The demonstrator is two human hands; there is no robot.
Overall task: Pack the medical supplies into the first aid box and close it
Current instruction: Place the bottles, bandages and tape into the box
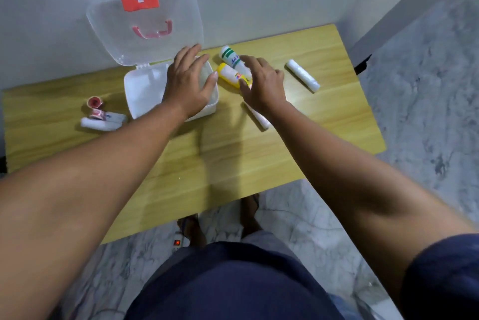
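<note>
The white first aid box (141, 91) stands open on the wooden table (220, 153), its clear lid (129, 31) with a red cross label leaning on the wall. My left hand (188, 81) lies spread over the box's right side, holding nothing. My right hand (261, 81) hovers with fingers apart over a yellow bottle (228, 73) and a white bottle with green bands (232, 56). A white bandage roll (302, 75) lies to the right. Another white roll (259, 117) pokes out under my right wrist. Left of the box lie two red tape rolls (94, 101) and white rolls (101, 122).
The table stands against a grey wall. Marble floor lies to the right and below the front edge, where my feet (220, 221) and a power strip with a red light (177, 242) show.
</note>
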